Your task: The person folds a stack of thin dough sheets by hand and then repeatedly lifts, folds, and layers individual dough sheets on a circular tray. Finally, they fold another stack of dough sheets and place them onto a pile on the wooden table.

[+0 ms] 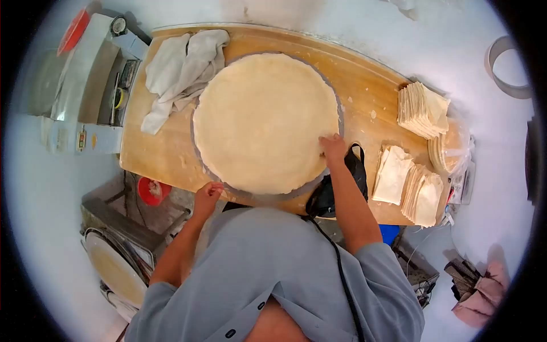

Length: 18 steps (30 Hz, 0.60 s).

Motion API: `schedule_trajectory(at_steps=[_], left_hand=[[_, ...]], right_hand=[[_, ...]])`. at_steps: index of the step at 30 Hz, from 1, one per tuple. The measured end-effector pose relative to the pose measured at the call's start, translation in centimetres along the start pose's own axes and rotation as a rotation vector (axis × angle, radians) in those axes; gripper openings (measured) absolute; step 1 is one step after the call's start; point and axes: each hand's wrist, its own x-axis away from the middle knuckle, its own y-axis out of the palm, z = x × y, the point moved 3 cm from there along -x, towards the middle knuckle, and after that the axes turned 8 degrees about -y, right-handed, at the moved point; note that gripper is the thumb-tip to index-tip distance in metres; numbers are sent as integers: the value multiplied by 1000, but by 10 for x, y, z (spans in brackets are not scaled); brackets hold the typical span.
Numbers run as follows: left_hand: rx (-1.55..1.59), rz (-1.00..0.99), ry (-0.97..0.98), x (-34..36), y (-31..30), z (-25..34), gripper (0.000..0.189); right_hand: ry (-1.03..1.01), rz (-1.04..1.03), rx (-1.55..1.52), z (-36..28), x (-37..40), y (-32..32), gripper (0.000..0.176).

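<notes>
A large, round, pale flatbread (pixel 265 122) lies flat on a slightly wider grey round board (pixel 341 119), whose rim shows around it. My right hand (pixel 333 148) is at the flatbread's right edge, with its fingers bent and closed on the edge. At the lower left rim of the board is my left hand (pixel 209 195). Its fingers are curled together near the rim; whatever may be between them is hidden. Beside my right forearm sits a black bag (pixel 323 198), partly covered by the arm.
Folded flatbreads stand in stacks (pixel 423 111) on the right of the wooden table (pixel 154 151), near a plastic-wrapped round pile (pixel 450 149). More folded pieces (pixel 393 174) lie closer. A grey cloth (pixel 185 68) rests back left. A red bucket (pixel 149 192) is below the left edge.
</notes>
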Motion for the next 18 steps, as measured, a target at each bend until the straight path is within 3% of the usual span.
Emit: schedule_trajectory(at_steps=[2, 3, 5, 11, 12, 14, 18], left_hand=[[49, -22, 24, -10, 3, -11, 20], [102, -39, 47, -15, 5, -14, 20], [53, -58, 71, -14, 4, 16, 20], [-104, -159, 237, -77, 13, 93, 21], [-57, -183, 284, -100, 15, 95, 21], [-182, -162, 414, -129, 13, 139, 24], [-267, -133, 596, -183, 7, 214, 57]], right_hand=[[68, -150, -343, 4, 6, 9, 13], [70, -146, -343, -4, 7, 14, 13], [27, -145, -745, -39, 15, 29, 9], [-300, -393, -672, -140, 58, 73, 15], [-298, -387, -673, -148, 66, 77, 15], [-289, -568, -550, -161, 83, 90, 11], [-403, -628, -403, -183, 118, 96, 14]])
